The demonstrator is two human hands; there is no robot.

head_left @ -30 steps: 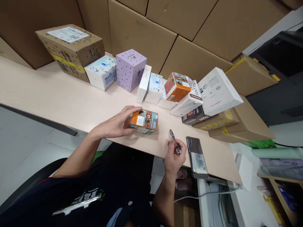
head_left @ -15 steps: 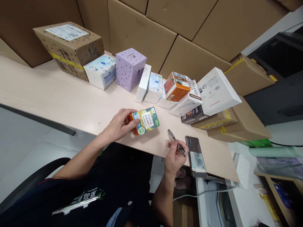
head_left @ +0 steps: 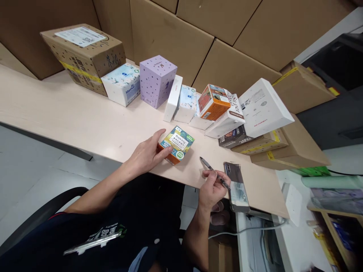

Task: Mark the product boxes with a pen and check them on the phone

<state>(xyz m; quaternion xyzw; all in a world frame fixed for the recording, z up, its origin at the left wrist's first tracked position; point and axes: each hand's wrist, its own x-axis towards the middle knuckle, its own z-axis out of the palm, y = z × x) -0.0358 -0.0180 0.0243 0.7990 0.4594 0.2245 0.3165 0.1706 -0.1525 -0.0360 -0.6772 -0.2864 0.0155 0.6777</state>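
My left hand (head_left: 147,155) is at the left side of a small Binking carton (head_left: 179,140). Its thumb presses the carton's near edge, and its other fingers curve round the left side. The carton has a blue, green and yellow top and an orange lower side, and sits near the table's front edge. In my right hand (head_left: 212,189) is a dark pen (head_left: 207,164), pinched between thumb and fingers with its tip pointing up and left over the table. A phone (head_left: 237,187) lies just right of that hand, with a printed picture on its lower back.
Along the back of the table (head_left: 107,128) stand a taped brown parcel (head_left: 93,60), a tissue pack (head_left: 121,85), a purple box (head_left: 157,81), an orange box (head_left: 214,104) and a large white box (head_left: 265,109). Stacked cardboard cartons (head_left: 170,41) form a wall behind.
The carton has turned under my left hand, so its printed top now faces another way. My right hand, still gripping the pen, has shifted slightly right and down.
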